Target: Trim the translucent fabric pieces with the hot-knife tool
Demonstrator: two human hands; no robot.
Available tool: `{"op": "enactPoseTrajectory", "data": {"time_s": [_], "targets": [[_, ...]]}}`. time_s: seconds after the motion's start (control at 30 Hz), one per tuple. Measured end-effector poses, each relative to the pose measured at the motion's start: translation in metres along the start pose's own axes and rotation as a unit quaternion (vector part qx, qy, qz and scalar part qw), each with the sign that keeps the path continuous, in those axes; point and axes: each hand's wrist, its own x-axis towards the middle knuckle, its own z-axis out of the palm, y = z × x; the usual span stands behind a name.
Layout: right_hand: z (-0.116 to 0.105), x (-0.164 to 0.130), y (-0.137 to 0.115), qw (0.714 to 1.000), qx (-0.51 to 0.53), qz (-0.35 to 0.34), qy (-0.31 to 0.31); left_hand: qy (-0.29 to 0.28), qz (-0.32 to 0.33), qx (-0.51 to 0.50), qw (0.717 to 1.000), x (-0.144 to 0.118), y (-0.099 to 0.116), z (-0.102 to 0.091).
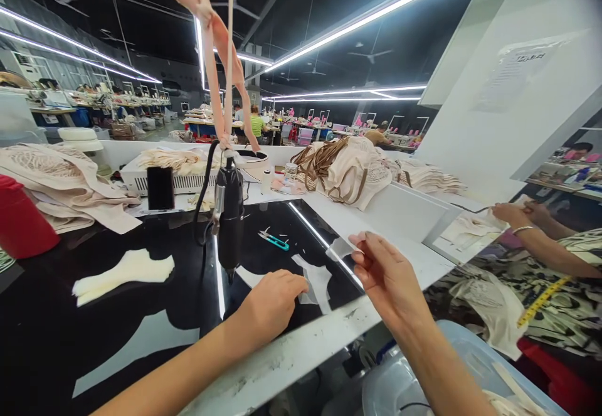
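Observation:
My right hand (388, 278) is raised over the table's front edge, thumb and fingers pinching a small translucent white fabric piece (341, 250). Lower and further left, my left hand (273, 300) rests at the black tabletop with its fingers curled; what they hold, if anything, is hidden. Just beyond those fingers lie thin white fabric cutouts (320, 281), and another pale piece (248, 276) shows partly behind the hand. Teal thread snips (275, 240) lie further back. A black cylindrical tool with a cable (230, 215) hangs point down from pink cloth strips (214, 46).
Cream cutouts (125, 275) and a grey-white panel (141, 347) lie left. Behind stand a phone (160, 188) and beige garments with brown straps (352, 168). A red container (21, 218) is far left. At right, a co-worker's arms (540, 234) work beside a plastic bin (451, 334).

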Motion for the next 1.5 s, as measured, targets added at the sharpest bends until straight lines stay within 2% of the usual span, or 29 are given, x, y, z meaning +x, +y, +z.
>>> {"op": "enactPoseTrajectory", "data": {"time_s": [0.1, 0.17, 0.23, 0.3, 0.37, 0.43, 0.53, 0.73, 0.87, 0.97, 1.2, 1.37, 1.5], "targets": [[0.005, -0.021, -0.004, 0.997, -0.038, 0.034, -0.055, 0.039, -0.016, -0.027, 0.999, -0.019, 0.010, -0.018], [0.007, -0.035, -0.002, 0.990, -0.076, 0.064, -0.103, 0.085, -0.039, -0.060, 0.994, -0.035, 0.021, -0.031], [0.011, -0.048, 0.002, 0.980, -0.105, 0.090, -0.142, 0.155, -0.058, -0.128, 0.978, -0.050, 0.031, -0.043], [0.016, -0.060, 0.008, 0.971, -0.115, 0.119, -0.173, 0.193, -0.073, -0.189, 0.960, -0.061, 0.040, -0.052], [0.023, -0.071, 0.013, 0.959, -0.117, 0.154, -0.206, 0.183, -0.101, -0.237, 0.949, -0.069, 0.047, -0.058], [0.031, -0.081, 0.016, 0.950, -0.113, 0.177, -0.229, 0.149, -0.131, -0.284, 0.938, -0.073, 0.051, -0.061], [0.042, -0.092, 0.019, 0.946, -0.116, 0.193, -0.231, 0.101, -0.163, -0.349, 0.917, -0.078, 0.054, -0.063], [0.051, -0.100, 0.029, 0.937, -0.106, 0.233, -0.239, 0.061, -0.230, -0.434, 0.869, -0.095, 0.055, -0.072], [0.058, -0.104, 0.039, 0.925, -0.103, 0.257, -0.261, 0.045, -0.252, -0.417, 0.872, -0.108, 0.053, -0.080], [0.065, -0.106, 0.043, 0.920, -0.150, 0.247, -0.264, 0.037, -0.268, -0.404, 0.874, -0.117, 0.049, -0.083], [0.073, -0.105, 0.046, 0.923, -0.197, 0.231, -0.237, 0.061, -0.302, -0.405, 0.861, -0.146, 0.028, -0.085], [0.078, -0.105, 0.056, 0.928, -0.174, 0.247, -0.220, 0.124, -0.329, -0.457, 0.817, -0.169, 0.012, -0.086], [0.082, -0.106, 0.064, 0.925, -0.167, 0.258, -0.225, 0.171, -0.364, -0.485, 0.777, -0.179, 0.011, -0.090]]}}
